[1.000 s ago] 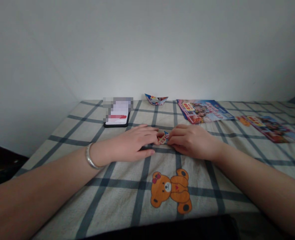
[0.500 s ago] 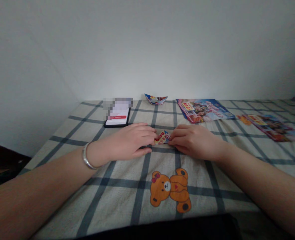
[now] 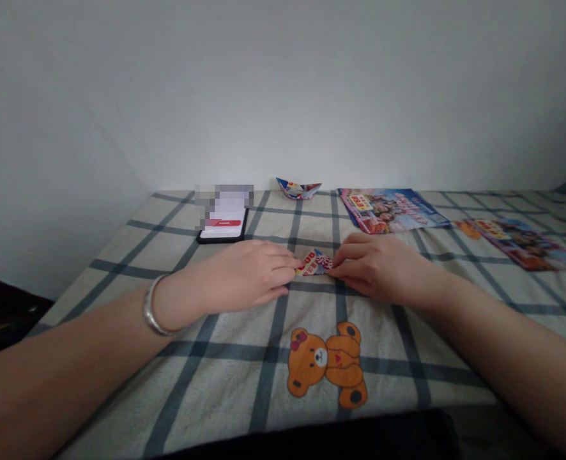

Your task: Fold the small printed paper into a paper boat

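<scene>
A small folded paper piece [image 3: 315, 262], printed in yellow, red and blue, lies low on the checked cloth between my hands. My left hand [image 3: 244, 275], with a silver bangle at the wrist, has its fingers together and closed at the paper's left end. At the right corner, the fingertips of my right hand [image 3: 383, 268] are pinched on the paper. Both hands rest close to the cloth, and the fingers hide the two ends of the piece. Behind them, near the wall, stands a folded paper boat [image 3: 299, 189] with similar print.
A phone [image 3: 223, 220] with a lit screen lies at the back left. Colourful flyers [image 3: 393, 211] are stacked at the back right, and another flyer [image 3: 532, 244] lies farther right. The checked tablecloth [image 3: 235, 377] bears a printed bear [image 3: 328, 365]. A pale wall [image 3: 283, 89] borders the back.
My left hand has shifted slightly left and my right hand slightly right, so more of the folded paper shows between them. The view has moved a little.
</scene>
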The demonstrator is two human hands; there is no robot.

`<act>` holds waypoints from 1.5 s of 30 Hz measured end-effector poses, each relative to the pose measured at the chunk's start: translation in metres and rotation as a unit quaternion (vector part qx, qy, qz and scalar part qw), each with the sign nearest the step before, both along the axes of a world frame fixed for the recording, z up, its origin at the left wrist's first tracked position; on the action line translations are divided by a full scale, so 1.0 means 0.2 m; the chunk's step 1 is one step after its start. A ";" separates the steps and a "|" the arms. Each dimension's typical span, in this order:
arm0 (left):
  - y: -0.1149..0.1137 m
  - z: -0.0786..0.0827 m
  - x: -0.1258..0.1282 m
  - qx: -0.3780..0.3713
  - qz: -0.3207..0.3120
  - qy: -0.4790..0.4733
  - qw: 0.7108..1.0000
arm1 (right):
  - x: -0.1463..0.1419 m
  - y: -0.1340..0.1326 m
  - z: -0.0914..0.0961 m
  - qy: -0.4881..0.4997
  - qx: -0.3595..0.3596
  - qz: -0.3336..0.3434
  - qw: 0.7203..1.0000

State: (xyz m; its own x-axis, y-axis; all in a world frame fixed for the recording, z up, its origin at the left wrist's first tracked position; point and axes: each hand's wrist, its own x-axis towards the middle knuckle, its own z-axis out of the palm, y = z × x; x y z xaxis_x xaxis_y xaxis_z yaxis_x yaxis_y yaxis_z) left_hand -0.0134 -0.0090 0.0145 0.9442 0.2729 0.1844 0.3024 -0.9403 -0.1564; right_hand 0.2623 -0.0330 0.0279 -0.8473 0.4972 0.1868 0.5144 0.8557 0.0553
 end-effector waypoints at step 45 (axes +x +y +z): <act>0.06 -0.01 -0.02 -0.048 -0.028 -0.018 0.998 | 0.03 0.01 0.04 -0.024 -0.054 -0.033 0.998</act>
State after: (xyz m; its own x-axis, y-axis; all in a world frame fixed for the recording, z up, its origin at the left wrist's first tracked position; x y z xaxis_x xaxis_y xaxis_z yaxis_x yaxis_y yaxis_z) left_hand -0.0167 0.0030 0.0123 0.9519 0.2372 0.1940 0.2521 -0.9661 -0.0558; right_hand 0.2688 -0.0310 0.0359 -0.8183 0.5679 0.0884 0.5695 0.8219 -0.0086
